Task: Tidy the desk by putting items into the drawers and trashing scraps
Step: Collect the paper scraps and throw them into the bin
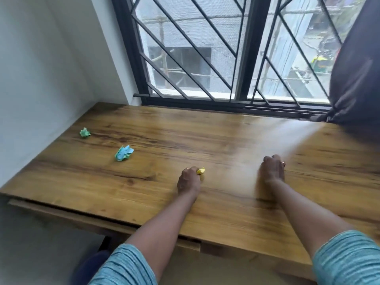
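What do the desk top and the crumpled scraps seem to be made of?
Desk top: wood or wood-look laminate, going by brown grain streaks; smooth, slight sheen. Green scrap, blue-green scrap, yellow scrap: thin matte paper, sharply creased into wads.

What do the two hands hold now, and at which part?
The left hand grips a crumpled yellow paper scrap, fingers round its left side. The right hand is curled and blurred; whether it holds anything cannot be told.
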`<action>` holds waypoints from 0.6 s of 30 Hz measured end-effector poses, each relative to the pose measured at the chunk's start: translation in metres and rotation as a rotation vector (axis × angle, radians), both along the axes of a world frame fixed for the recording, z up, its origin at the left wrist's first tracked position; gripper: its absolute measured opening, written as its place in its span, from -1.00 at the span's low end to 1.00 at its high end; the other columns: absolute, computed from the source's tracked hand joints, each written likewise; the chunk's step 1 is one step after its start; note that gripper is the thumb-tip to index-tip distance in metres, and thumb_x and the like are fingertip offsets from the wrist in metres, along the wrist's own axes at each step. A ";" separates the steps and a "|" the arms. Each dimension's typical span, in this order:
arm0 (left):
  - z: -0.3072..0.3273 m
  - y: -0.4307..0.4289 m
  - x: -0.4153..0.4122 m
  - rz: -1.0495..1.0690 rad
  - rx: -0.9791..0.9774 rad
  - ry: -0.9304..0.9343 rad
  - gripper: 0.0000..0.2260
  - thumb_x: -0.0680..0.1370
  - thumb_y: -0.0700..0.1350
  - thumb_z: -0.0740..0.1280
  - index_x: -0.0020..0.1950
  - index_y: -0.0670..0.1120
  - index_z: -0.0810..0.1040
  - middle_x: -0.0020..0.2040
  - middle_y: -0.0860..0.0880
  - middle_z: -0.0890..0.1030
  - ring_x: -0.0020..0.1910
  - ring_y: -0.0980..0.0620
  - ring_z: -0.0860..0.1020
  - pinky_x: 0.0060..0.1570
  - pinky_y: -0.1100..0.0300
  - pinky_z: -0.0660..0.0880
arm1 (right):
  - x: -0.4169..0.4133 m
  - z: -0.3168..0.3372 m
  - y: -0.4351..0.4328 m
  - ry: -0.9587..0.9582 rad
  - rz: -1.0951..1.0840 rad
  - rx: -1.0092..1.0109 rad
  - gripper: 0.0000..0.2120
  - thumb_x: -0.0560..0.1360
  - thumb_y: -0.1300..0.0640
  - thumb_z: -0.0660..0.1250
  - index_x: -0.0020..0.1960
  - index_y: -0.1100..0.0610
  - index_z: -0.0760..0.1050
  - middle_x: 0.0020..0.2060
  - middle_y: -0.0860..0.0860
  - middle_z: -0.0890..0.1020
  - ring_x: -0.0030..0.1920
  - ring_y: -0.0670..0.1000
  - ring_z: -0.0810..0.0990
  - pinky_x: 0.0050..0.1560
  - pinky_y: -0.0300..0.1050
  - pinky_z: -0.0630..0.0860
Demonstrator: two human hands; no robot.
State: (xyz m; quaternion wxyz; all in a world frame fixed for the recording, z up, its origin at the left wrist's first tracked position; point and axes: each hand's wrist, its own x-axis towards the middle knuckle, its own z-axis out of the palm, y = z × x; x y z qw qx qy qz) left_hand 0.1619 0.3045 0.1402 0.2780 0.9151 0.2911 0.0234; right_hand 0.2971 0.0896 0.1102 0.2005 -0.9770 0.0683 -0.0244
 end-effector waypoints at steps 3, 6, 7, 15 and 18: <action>0.003 0.007 -0.010 -0.001 0.006 -0.035 -0.73 0.59 -0.14 0.21 0.26 -0.03 0.54 0.18 -0.13 0.59 0.15 -0.13 0.57 0.05 0.13 0.50 | -0.016 0.001 0.034 -0.054 0.070 0.096 -0.75 0.46 0.40 0.14 0.05 0.35 0.55 0.09 0.27 0.48 0.12 0.28 0.45 0.08 -0.04 0.44; 0.003 0.024 -0.022 -0.002 0.012 -0.056 -0.75 0.59 -0.10 0.24 0.25 -0.07 0.54 0.17 -0.14 0.59 0.16 -0.12 0.55 0.05 0.11 0.49 | -0.043 0.007 0.077 -0.126 0.219 0.140 -0.69 0.41 0.45 0.17 0.07 0.30 0.57 0.13 0.24 0.52 0.11 0.28 0.49 0.10 -0.04 0.45; 0.004 0.032 -0.028 -0.002 0.008 -0.067 -0.74 0.59 -0.09 0.24 0.25 -0.07 0.54 0.17 -0.15 0.58 0.16 -0.12 0.54 0.06 0.11 0.48 | -0.054 0.010 0.095 -0.144 0.281 0.163 -0.68 0.41 0.46 0.17 0.08 0.30 0.56 0.16 0.24 0.52 0.11 0.28 0.50 0.10 -0.04 0.45; 0.009 0.128 -0.100 0.082 0.006 -0.209 -0.72 0.60 -0.06 0.21 0.27 -0.11 0.51 0.15 -0.15 0.61 0.14 -0.11 0.56 0.10 0.09 0.48 | -0.155 0.016 0.256 -0.164 0.714 0.336 -0.70 0.49 0.30 0.31 0.22 0.26 0.50 0.35 0.20 0.41 0.29 0.22 0.45 0.26 0.04 0.42; 0.004 0.175 -0.138 0.136 0.036 -0.221 -0.72 0.61 -0.09 0.19 0.28 -0.13 0.50 0.17 -0.14 0.60 0.15 -0.08 0.56 0.11 0.13 0.45 | -0.201 0.019 0.316 -0.161 0.792 0.384 -0.62 0.49 0.30 0.31 0.30 0.22 0.44 0.38 0.18 0.38 0.31 0.20 0.43 0.27 0.03 0.40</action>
